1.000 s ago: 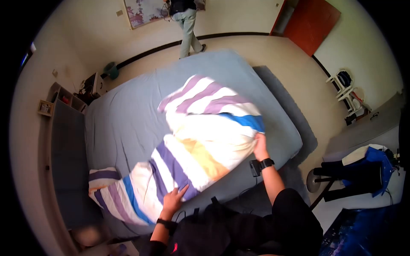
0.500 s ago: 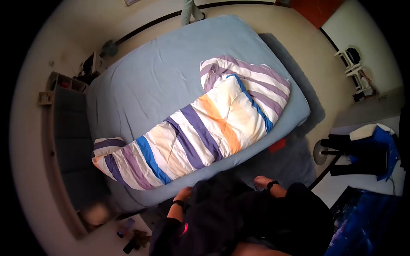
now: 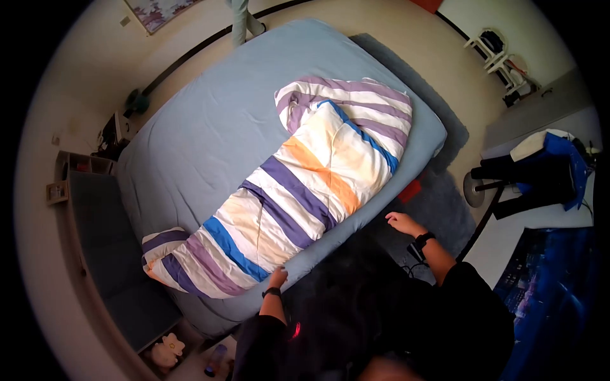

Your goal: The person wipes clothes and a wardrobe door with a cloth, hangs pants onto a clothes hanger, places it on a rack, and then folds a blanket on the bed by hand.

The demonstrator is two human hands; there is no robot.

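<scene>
A folded striped duvet [image 3: 305,184] in white, purple, blue and orange lies in a long strip along the near side of the bed [image 3: 210,133], which has a grey-blue fitted sheet. Its far right end is folded over into a rounded heap. My left hand [image 3: 277,277], with a dark band at the wrist, is at the duvet's near edge; its fingers are too small and partly hidden to read, and contact is unclear. Off the bed's near side, over the dark rug, my right hand [image 3: 404,223] holds nothing, its fingers loosely stretched out.
A dark grey rug [image 3: 445,143] runs around the bed's right side, with a red patch [image 3: 410,191] on it. Dark clothing [image 3: 534,168] hangs at the right beside a desk [image 3: 489,270]. Another person's legs [image 3: 239,22] stand beyond the bed. White chairs [image 3: 488,47] stand far right.
My right hand has moved up and forward, away from my body. My left hand has shifted slightly towards the duvet's edge. The view has turned a little; the duvet keeps its shape.
</scene>
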